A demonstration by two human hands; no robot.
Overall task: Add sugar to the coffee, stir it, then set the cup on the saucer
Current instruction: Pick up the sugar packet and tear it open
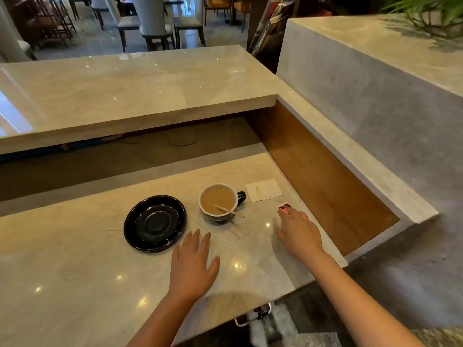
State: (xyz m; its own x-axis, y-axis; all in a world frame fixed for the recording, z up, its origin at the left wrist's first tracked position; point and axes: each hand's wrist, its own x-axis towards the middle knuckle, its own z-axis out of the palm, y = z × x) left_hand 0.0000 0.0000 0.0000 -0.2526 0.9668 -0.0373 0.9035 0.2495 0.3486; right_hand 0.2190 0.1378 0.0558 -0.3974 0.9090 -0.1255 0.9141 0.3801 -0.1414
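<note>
A black saucer sat empty on the marble counter, up and to the left of the left hand. That hand lay flat, palm down, fingers spread, holding nothing. Just beyond its fingertips stood the cup of milky coffee, directly on the counter beside the saucer, with a wooden stirrer leaning over its rim. A white napkin lay past the cup's handle. The right hand reached out, its fingertips pinched on a pink sugar packet at the counter surface, right of the cup.
</note>
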